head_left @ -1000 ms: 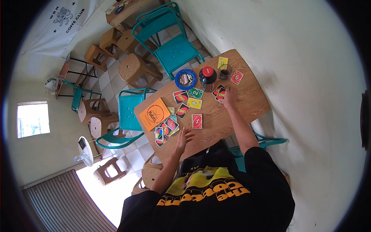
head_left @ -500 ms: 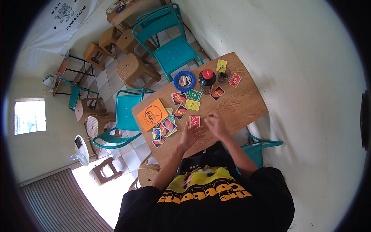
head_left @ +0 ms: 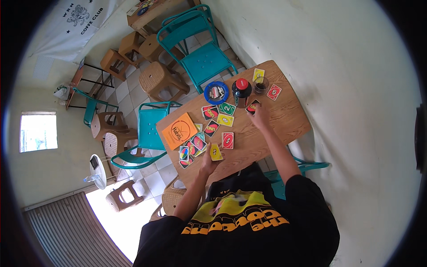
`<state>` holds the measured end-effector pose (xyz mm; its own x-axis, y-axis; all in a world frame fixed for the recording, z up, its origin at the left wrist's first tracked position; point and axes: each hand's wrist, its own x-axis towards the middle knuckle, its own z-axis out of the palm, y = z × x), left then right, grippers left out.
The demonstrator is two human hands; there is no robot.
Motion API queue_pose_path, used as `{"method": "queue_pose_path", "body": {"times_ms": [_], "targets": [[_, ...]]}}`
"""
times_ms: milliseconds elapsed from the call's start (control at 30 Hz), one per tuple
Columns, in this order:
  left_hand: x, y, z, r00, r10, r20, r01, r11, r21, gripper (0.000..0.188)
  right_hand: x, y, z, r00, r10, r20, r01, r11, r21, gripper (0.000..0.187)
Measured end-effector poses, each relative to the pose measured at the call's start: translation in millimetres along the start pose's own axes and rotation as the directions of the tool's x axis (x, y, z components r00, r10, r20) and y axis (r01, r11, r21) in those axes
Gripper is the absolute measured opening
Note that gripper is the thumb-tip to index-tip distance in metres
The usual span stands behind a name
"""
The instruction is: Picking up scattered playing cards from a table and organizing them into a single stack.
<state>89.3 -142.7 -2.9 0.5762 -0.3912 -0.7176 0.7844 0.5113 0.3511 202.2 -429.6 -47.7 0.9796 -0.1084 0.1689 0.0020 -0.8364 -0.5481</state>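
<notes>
Left hand: the left hand [head_left: 208, 161], lower centre, pinches one yellow card [head_left: 216, 152] at the wooden table's [head_left: 284, 120] near edge.
Right hand: the right hand [head_left: 259, 113], centre right, fingers laid on one dark card [head_left: 252, 106]; grasp unclear.
Loose cards: three at the top right, about ten mid-table.
Other: one orange booklet [head_left: 179, 130], one blue dish [head_left: 216, 92], one red-capped jar [head_left: 241, 91], one glass [head_left: 261, 84].

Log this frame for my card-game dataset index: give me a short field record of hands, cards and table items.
setting: wooden table, teal chair beyond it
left hand: grip on a yellow card at the near edge
right hand: on a dark card lying by the black jar
black jar: red lid, upright
blue dish: left of the jar
orange booklet: flat, at the table's left end
other cards: spread face up
</notes>
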Motion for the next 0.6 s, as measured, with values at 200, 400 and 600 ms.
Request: {"method": "queue_pose_path", "body": {"times_ms": [200, 400, 600], "targets": [[-26.4, -1.3, -8.4, 0.999, 0.016, -0.036, -0.018, 0.999, -0.050, 0.064, 25.3, -4.6, 7.4, 0.951, 0.288, 0.108, -0.250, 0.928, -0.277, 0.076], [-33.2, -4.6, -18.7, 0.999, 0.041, -0.032, -0.044, 0.994, -0.102, 0.063, 23.6, 0.4, 20.7, 0.903, 0.389, 0.185, -0.325, 0.897, -0.301, 0.084], [-26.2, -2.1, -10.9, 0.999, 0.019, 0.030, -0.015, 0.992, -0.128, 0.064, 3.9, 55.7, 31.4, 0.937, 0.302, 0.176, -0.335, 0.920, 0.205, 0.035]]}}
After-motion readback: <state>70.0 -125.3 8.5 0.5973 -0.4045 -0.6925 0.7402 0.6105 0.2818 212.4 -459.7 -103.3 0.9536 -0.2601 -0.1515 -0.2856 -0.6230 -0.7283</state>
